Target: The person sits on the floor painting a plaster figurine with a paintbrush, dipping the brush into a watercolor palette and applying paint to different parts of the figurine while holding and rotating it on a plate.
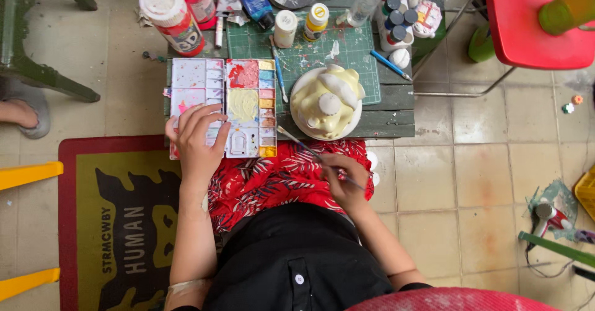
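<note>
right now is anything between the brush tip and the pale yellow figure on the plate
Nothing visible. The brush, held in the right hand, has its tip near the plate edge, beside the paint tray; only bare table lies before the figure.

Left hand [197, 138] flat, fingers spread; right hand [342, 177] in a pinching grip (forearms bare).

Tabletop [396, 97] crowded: paint bottles [180, 10] block the far edge, palette [223, 106] fills the left, figurine [327, 102] centre-right. Free strip of cutting mat [310, 50] between palette and figurine.
</note>
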Tool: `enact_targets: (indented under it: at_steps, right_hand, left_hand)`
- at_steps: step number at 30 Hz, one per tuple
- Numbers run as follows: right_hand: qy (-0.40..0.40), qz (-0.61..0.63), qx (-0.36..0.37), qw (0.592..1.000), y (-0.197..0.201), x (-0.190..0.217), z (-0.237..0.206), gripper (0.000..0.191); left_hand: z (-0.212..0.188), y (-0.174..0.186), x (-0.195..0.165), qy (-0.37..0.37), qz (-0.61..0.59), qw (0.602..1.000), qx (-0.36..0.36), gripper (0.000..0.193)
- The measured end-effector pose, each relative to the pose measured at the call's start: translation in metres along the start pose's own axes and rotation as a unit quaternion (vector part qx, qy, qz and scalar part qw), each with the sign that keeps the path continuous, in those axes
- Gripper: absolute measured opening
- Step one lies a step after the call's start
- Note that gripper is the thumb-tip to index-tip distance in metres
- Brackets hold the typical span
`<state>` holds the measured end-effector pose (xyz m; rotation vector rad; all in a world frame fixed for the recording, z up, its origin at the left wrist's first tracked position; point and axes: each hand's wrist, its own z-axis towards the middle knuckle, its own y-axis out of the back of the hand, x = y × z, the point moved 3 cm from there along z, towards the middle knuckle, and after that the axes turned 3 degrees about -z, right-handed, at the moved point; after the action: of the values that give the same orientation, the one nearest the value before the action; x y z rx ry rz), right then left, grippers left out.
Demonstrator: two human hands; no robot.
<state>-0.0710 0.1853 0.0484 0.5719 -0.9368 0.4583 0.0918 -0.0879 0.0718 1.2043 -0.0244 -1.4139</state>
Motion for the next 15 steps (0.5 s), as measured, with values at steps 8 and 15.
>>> enact_targets:
  at_steps: [8, 15]
  right_hand:
    - [-0.146, 0.148, -0.173, 0.963, 0.091, -0.056, -0.041, 0.007]
    - [-0.177, 0.165, -0.112, 0.964, 0.088, -0.091, -0.016, 0.013]
  left_hand:
    - [0.025, -0.059, -0.057, -0.093, -0.042, 0.992, 0.073, 0.016]
    - [0.041, -0.085, -0.112, -0.179, -0.08, 0.976, 0.097, 0.036]
